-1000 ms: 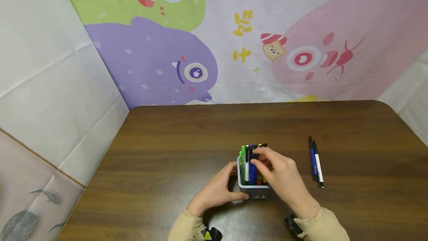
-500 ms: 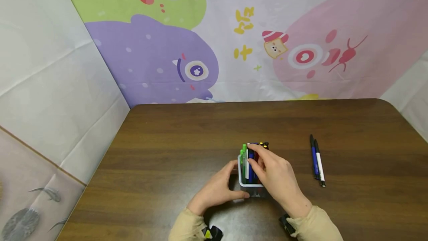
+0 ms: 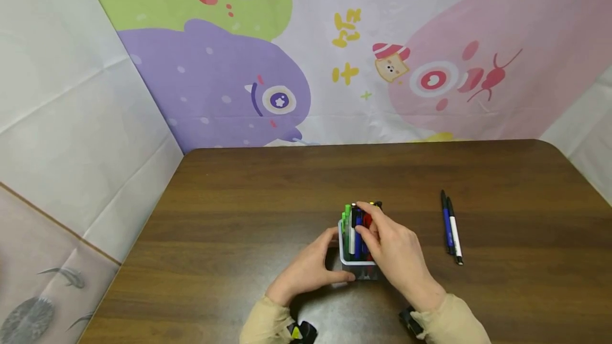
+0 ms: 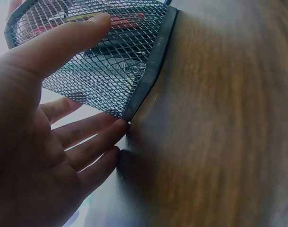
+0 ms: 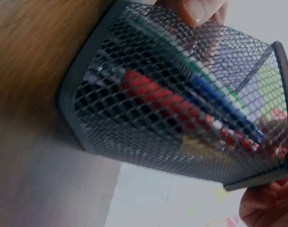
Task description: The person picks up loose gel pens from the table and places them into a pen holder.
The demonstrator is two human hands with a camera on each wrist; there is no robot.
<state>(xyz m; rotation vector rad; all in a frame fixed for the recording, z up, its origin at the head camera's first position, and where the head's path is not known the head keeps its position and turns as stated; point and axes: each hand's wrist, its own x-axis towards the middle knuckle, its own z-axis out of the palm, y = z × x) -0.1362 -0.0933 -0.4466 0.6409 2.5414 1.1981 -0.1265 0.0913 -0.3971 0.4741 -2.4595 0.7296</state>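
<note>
A mesh pen holder [image 3: 364, 271] with a pale rim stands on the table, filled with upright pens in green, white, blue and red. My left hand [image 3: 309, 268] steadies it from the left, thumb across the near side and fingers round the far side. In the left wrist view the fingers touch its dark base edge. Over the holder's right side, my right hand [image 3: 400, 248] has index finger and thumb about the upper end of a blue pen [image 3: 358, 240]. In the right wrist view a red pen [image 5: 158, 97] shows through the mesh.
Two pens lie side by side on the table to the right: a blue pen with black ends [image 3: 447, 222] and a white pen with black ends [image 3: 456, 235]. Behind the brown table [image 3: 268, 190] hangs a printed cartoon cloth [image 3: 334, 110].
My right hand has shifted left over the holder, its finger and thumb closer to the white and blue pens. The left hand stays in place on the holder.
</note>
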